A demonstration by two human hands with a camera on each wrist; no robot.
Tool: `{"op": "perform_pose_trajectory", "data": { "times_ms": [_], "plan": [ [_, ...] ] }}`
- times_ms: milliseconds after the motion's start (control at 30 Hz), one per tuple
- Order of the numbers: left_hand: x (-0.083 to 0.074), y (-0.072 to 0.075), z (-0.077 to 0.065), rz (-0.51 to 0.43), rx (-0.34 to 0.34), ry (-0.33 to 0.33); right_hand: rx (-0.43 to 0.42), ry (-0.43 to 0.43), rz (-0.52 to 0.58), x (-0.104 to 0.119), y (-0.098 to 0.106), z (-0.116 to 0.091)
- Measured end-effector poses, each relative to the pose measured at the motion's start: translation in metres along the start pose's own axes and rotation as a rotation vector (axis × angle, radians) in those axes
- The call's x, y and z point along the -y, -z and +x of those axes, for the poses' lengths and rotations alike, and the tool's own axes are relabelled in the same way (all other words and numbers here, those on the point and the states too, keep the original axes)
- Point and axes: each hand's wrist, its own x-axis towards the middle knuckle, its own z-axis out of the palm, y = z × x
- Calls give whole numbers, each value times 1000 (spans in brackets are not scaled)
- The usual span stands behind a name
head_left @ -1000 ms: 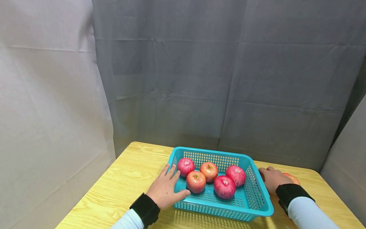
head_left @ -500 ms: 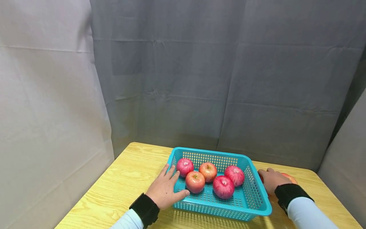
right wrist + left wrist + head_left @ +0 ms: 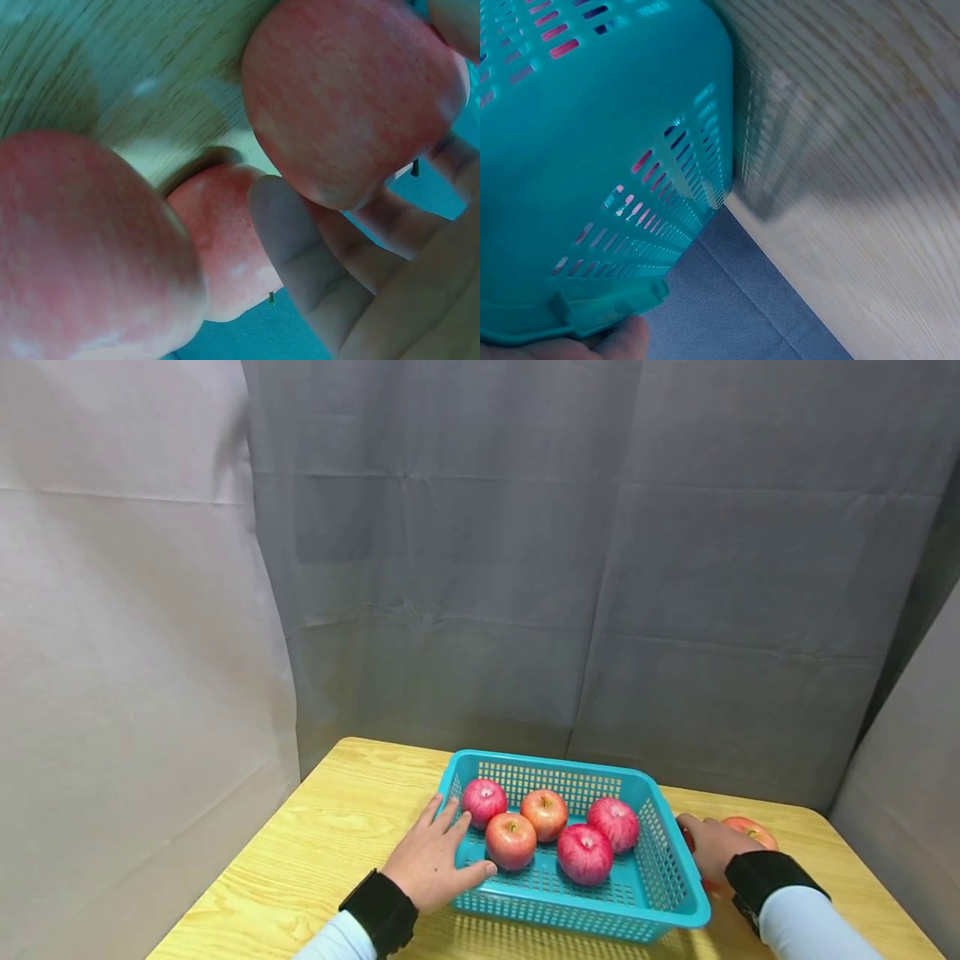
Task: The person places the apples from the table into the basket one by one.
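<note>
A turquoise plastic basket (image 3: pixel 577 914) stands on the table with several apples inside, among them a red-orange apple (image 3: pixel 511 841) and a deep red apple (image 3: pixel 584 854). My left hand (image 3: pixel 430 866) rests on its left rim, fingers spread and fairly straight. In the left wrist view, fingertips (image 3: pixel 626 341) touch that rim from outside. Right of the basket, my right hand (image 3: pixel 712 847) grips an apple (image 3: pixel 352 97) with fingers and thumb around it. Two more apples lie close by in the right wrist view, a near apple (image 3: pixel 90 247) and a smaller-looking apple (image 3: pixel 229 240).
A light wooden table (image 3: pixel 300 860) carries everything. Beyond the right hand, an apple (image 3: pixel 752 832) sits partly hidden. A grey cloth (image 3: pixel 465 568) hangs behind the table, and pale cloth (image 3: pixel 135 610) hangs at the left side.
My right hand has shifted slightly, showing more of the apple behind it and a bit of red beneath the hand. The left hand stays on the basket rim. The head view has tilted a little.
</note>
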Motion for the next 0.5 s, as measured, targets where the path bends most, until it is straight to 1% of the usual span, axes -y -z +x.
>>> {"op": "perform_pose_trajectory", "data": {
  "times_ms": [267, 500],
  "plan": [
    [1, 0, 1, -7, 5, 2, -17, 17, -5, 2, 1, -7],
    [0, 0, 1, 1, 9, 10, -48, 38, -30, 0, 1, -12]
  ]
}}
